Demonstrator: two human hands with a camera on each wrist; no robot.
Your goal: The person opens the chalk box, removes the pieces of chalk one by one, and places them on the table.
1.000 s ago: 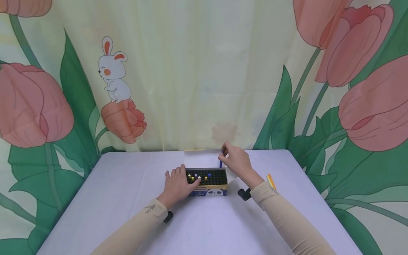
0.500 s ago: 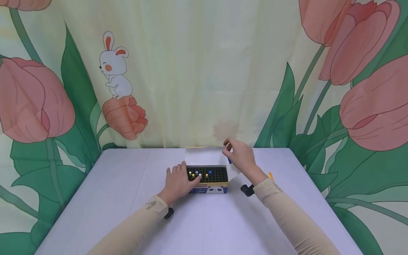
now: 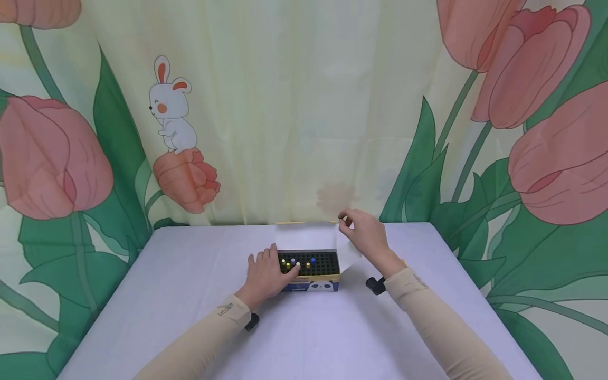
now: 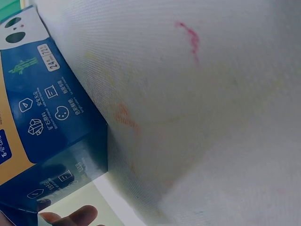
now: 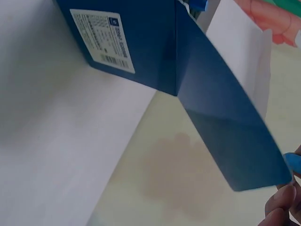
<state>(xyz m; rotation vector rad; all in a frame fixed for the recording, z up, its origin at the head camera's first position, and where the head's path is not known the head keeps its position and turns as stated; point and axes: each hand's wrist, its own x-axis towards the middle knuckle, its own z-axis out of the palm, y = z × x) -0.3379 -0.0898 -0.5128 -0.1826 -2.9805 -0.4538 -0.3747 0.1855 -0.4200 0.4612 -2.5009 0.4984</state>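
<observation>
We rested our flat left hand [image 3: 264, 273] on the box [image 3: 311, 270]; our right hand [image 3: 364, 237] pinched a blue pen [image 5: 294, 162] beside its far right corner.

Staged recording corner: tulip-and-rabbit backdrop [image 3: 171, 111], white table [image 3: 190, 295].

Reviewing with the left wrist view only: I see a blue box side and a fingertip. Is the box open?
Observer: Yes. The box is open, its flap up behind, and a few coloured sticks stand in its black tray.
Operator: Where is the left hand?
Observer: The left hand rests flat on the box's left end.
Operator: And the right?
Observer: The right hand is raised by the flap's right corner, pinching a blue stick.
</observation>
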